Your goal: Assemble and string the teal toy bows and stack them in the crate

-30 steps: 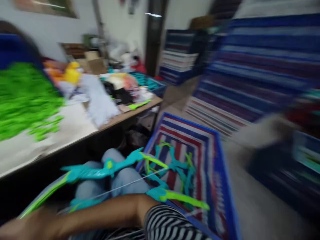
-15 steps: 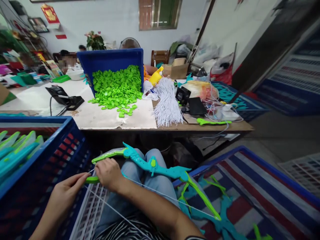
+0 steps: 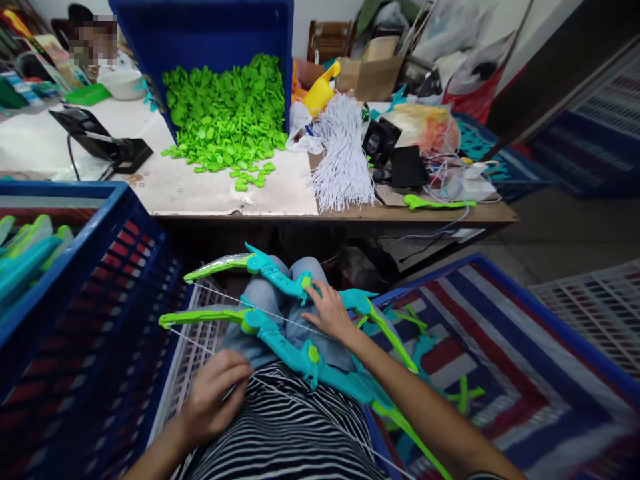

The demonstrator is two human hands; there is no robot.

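Observation:
Two turquoise and lime-green toy bows lie across my lap, the far toy bow (image 3: 277,277) and the near toy bow (image 3: 285,347), each with a white string. My right hand (image 3: 330,312) is at the middle of the far bow, fingers and thumb around its grip beside a green button; part of the grip is hidden under it. Lower left, my left hand (image 3: 215,393) hovers by the near bow's string with fingers loosely curled and thumb apart. Nothing shows between them, and the hand hides part of that string.
On the table (image 3: 280,200), a tipped blue bin (image 3: 200,33) spills green pieces (image 3: 225,120) beside a bundle of white strings (image 3: 345,153). A blue crate (image 3: 115,267) with bows stands left. A striped-lined crate (image 3: 500,333) with bow parts is on the right. A person sits at the far left.
Both hands have left the bows' left ends. My right hand has moved right to the far bow's middle; my left hand has come down nearer my body. The bows now lie apart.

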